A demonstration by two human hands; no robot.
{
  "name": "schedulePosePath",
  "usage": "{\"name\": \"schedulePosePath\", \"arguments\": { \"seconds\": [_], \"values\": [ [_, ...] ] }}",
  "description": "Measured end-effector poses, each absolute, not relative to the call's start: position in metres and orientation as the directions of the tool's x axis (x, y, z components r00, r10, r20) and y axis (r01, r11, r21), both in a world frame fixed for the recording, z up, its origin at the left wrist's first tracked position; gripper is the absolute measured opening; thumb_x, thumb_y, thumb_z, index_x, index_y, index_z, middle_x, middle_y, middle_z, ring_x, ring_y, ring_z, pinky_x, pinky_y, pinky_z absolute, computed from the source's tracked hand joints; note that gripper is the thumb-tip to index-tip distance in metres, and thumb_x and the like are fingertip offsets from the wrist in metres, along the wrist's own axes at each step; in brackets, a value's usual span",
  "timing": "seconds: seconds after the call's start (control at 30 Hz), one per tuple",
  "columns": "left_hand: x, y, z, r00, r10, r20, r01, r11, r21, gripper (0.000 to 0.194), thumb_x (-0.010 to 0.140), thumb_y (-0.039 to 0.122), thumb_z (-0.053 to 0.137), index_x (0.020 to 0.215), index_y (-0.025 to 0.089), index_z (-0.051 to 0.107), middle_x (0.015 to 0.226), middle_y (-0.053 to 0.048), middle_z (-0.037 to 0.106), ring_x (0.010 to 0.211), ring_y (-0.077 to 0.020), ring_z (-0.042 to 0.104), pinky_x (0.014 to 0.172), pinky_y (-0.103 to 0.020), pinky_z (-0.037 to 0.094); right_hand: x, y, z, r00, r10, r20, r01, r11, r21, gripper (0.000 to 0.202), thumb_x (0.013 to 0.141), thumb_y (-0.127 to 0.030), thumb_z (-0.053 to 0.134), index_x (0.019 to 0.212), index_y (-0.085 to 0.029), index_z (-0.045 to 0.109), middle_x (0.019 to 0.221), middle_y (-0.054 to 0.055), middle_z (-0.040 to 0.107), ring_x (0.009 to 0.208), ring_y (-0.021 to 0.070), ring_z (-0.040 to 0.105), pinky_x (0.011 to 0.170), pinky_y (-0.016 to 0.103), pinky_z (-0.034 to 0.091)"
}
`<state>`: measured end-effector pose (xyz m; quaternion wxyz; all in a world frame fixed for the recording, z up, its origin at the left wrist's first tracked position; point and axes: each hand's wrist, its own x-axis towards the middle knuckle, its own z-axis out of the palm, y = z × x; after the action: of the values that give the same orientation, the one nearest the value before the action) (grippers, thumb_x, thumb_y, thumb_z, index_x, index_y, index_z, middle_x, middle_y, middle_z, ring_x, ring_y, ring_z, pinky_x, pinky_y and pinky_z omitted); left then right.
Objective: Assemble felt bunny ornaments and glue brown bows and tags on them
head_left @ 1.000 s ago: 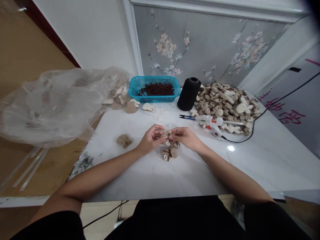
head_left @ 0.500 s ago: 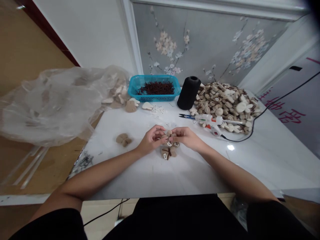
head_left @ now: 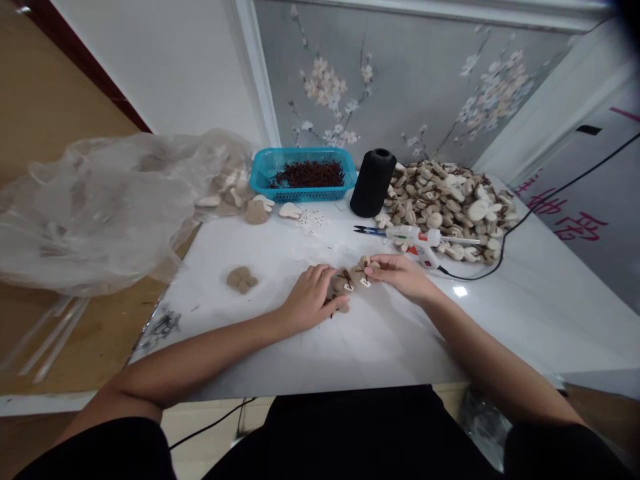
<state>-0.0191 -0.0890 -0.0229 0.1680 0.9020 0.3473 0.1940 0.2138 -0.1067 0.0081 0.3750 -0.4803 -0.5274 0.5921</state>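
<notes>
Rounded beige fabric piece with brown bow, held at glossy white table

The right hand pinches it, beside similar bow-tied pieces. The left hand half-curls by those; I can't tell whether its fingers grip. Placing seems in hand; the next move probably calls for a light touch. Behind, a turquoise plastic basket holds dark-brown strands; a cloudy plastic bag's contents look blurred.

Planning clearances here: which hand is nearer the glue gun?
Right. The right hand is just on the near side of the glue gun; the left hand is farther off, to its left and closer to the wearer.
</notes>
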Motion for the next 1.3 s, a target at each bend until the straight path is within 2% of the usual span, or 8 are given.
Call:
{"name": "schedulePosePath", "arguments": {
  "seconds": [0.13, 0.27, 0.5, 0.63, 0.87, 1.13, 1.23, 1.3],
  "values": [
    [-0.016, -0.087, -0.024, 0.685, 0.699, 0.206, 0.602, -0.702, 0.381, 0.051, 0.086, 0.055, 0.045, 0.118, 0.016, 0.046, 0.113, -0.013, 0.051, 0.103, -0.0290, 0.048, 0.086, -0.046, 0.043, 0.201, -0.098, 0.001, -0.337, 0.934, -0.119, -0.009, -0.129, -0.992, 0.029, 0.074, -0.043, 0.067, 0.085, -0.016, 0.066, 0.081, 0.003, 0.063, 0.072, 0.0137, 0.056, 0.072, 0.029, 0.045],
    [-0.016, -0.084, -0.024, 0.671, 0.722, 0.169, 0.643, -0.680, 0.352, 0.052, 0.082, 0.060, 0.047, 0.107, 0.014, 0.051, 0.109, -0.014, 0.051, 0.102, -0.0300, 0.047, 0.084, -0.046, 0.043, 0.193, -0.084, -0.012, -0.373, 0.918, -0.133, 0.055, -0.122, -0.991, 0.028, 0.074, -0.042, 0.067, 0.084, -0.015, 0.067, 0.075, 0.002, 0.064, 0.067, 0.0134, 0.056, 0.068, 0.028, 0.044],
    [-0.017, -0.080, -0.023, 0.641, 0.757, 0.123, 0.626, -0.610, 0.487, 0.038, 0.078, 0.052, 0.059, 0.094, 0.017, 0.056, 0.104, -0.009, 0.052, 0.099, -0.0263, 0.046, 0.087, -0.043, 0.040, 0.195, -0.083, -0.016, -0.317, 0.940, -0.123, 0.102, -0.096, -0.990, 0.028, 0.072, -0.041, 0.066, 0.085, -0.015, 0.067, 0.076, 0.002, 0.065, 0.066, 0.0132, 0.056, 0.066, 0.027, 0.043],
    [-0.018, -0.080, -0.022, 0.633, 0.766, 0.114, 0.603, -0.579, 0.548, 0.032, 0.078, 0.049, 0.061, 0.085, 0.018, 0.056, 0.100, -0.006, 0.053, 0.097, -0.0242, 0.046, 0.087, -0.041, 0.039, 0.197, -0.083, -0.014, -0.268, 0.961, -0.072, 0.236, -0.007, -0.972, 0.029, 0.071, -0.040, 0.067, 0.086, -0.015, 0.066, 0.077, 0.001, 0.064, 0.067, 0.0131, 0.054, 0.065, 0.027, 0.042],
    [-0.017, -0.083, -0.013, 0.692, 0.714, 0.108, 0.576, -0.636, 0.513, 0.034, 0.084, 0.050, 0.053, 0.072, 0.018, 0.051, 0.086, -0.005, 0.053, 0.085, -0.0211, 0.045, 0.075, -0.035, 0.039, 0.199, -0.087, -0.009, -0.391, 0.916, -0.086, 0.283, 0.031, -0.959, 0.024, 0.073, -0.037, 0.065, 0.084, -0.016, 0.062, 0.076, 0.001, 0.063, 0.070, 0.0137, 0.055, 0.067, 0.027, 0.043],
    [-0.017, -0.087, -0.006, 0.781, 0.616, 0.104, 0.479, -0.697, 0.534, 0.032, 0.084, 0.048, 0.053, 0.074, 0.019, 0.046, 0.072, -0.001, 0.051, 0.072, -0.0167, 0.046, 0.067, -0.029, 0.037, 0.195, -0.099, 0.002, -0.333, 0.942, -0.048, 0.214, 0.026, -0.976, 0.021, 0.074, -0.033, 0.065, 0.085, -0.017, 0.057, 0.079, 0.002, 0.062, 0.074, 0.0155, 0.059, 0.071, 0.030, 0.046],
    [-0.020, -0.089, -0.005, 0.825, 0.560, 0.080, 0.425, -0.707, 0.566, 0.030, 0.082, 0.048, 0.055, 0.077, 0.019, 0.050, 0.072, -0.001, 0.053, 0.067, -0.0151, 0.048, 0.063, -0.027, 0.037, 0.202, -0.116, 0.020, -0.150, 0.983, 0.103, 0.265, 0.141, -0.954, 0.018, 0.077, -0.032, 0.064, 0.088, -0.020, 0.056, 0.086, 0.004, 0.062, 0.077, 0.0174, 0.060, 0.071, 0.032, 0.048],
    [-0.022, -0.091, -0.005, 0.850, 0.525, 0.045, 0.399, -0.698, 0.595, 0.029, 0.081, 0.048, 0.058, 0.080, 0.019, 0.052, 0.072, -0.001, 0.055, 0.067, -0.0145, 0.050, 0.063, -0.026, 0.038, 0.213, -0.131, 0.039, 0.028, 0.944, 0.327, 0.323, 0.301, -0.897, 0.017, 0.079, -0.029, 0.064, 0.092, -0.022, 0.056, 0.093, 0.006, 0.061, 0.084, 0.0189, 0.059, 0.074, 0.034, 0.049]
  ]
}}
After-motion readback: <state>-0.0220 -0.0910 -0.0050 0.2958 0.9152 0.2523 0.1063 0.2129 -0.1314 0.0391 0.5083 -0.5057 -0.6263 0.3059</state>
